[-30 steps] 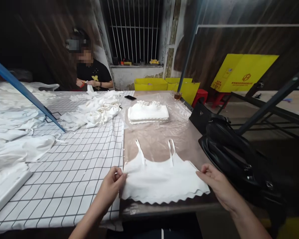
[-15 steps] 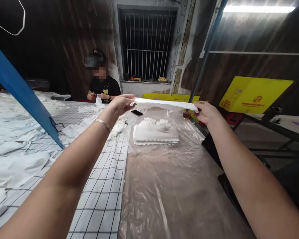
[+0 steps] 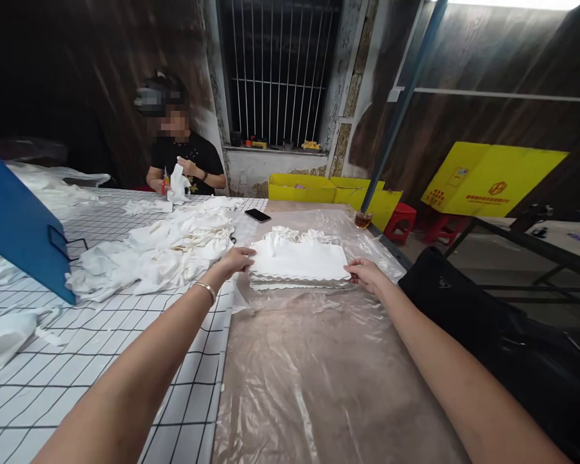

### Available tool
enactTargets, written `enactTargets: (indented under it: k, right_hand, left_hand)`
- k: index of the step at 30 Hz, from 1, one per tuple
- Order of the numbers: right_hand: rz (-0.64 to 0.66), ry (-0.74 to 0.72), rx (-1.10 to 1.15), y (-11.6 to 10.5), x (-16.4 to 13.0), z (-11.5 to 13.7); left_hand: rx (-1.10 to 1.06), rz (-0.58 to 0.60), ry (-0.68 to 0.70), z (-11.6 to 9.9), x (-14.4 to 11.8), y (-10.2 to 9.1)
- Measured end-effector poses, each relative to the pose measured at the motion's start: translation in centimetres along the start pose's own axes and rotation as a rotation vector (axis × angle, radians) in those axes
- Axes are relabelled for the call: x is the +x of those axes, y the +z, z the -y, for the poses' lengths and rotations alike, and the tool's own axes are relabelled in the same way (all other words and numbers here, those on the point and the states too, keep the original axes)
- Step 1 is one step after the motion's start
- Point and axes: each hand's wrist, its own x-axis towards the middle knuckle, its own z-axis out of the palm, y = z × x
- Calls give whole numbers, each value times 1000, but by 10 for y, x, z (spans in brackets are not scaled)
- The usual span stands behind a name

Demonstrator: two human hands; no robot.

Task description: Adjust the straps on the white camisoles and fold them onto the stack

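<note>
Stack of white tops [image 3: 299, 261] lies between both hands, left hand [image 3: 235, 260] and right hand [image 3: 365, 273] flat at its ends.

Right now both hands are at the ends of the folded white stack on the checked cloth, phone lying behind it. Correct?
Not quite. The head view shows the folded white stack lying on the clear plastic sheet, not on the checked cloth, which lies to its left. The rest holds: the left hand and right hand are at its ends, and the phone lies behind it.
</note>
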Motion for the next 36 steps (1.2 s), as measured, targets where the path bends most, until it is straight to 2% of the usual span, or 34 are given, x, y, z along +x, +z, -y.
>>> enactTargets:
  k: [4, 6, 9, 11, 12, 14, 17, 19, 21, 24, 27, 29, 32, 36]
  right_hand:
    - [-59, 9, -177, -4, 10, 1]
    - [-89, -33, -250, -3, 12, 1]
    - [-177, -312, -491, 3, 11, -5]
    - [-218, -531, -709, 8, 8, -11]
    - [-223, -596, -802, 10, 7, -14]
    - [-212, -621, -919, 13, 5, -18]
    - [-202, -643, -1012, 14, 3, -17]
    - [-203, -736, -1018, 13, -1, -17]
    - [-190, -892, -977, 12, -8, -19]
    - [-143, -1099, -899, 10, -27, -24]
    - [-123, -1188, -847, 10, -63, -22]
    - [-104, -1228, -811, 13, -94, -14]
    - [-58, -1305, -796, 20, -140, 1]
    - [-43, -1356, -809, 10, -184, 2]
  left_hand:
    - [172, -77, 64, -5, 6, 4]
    - [268, -170, 143, -11, 7, 12]
    - [477, -278, 218, -22, 15, 29]
    - [533, -246, 153, -33, 27, 40]
    - [511, -209, 108, -39, 35, 43]
    - [430, -162, 77, -53, 53, 46]
    - [311, -172, 111, -69, 75, 38]
    - [253, -243, 126, -66, 79, 25]
    - [238, -358, 122, -46, 73, 3]
    - [284, -575, 85, 8, 47, -41]
    - [415, -793, 25, 62, 9, -87]
    - [422, -847, 31, 85, -12, -111]
    - [291, -860, 104, 89, -28, -137]
    - [94, -904, 211, 60, -48, -163]
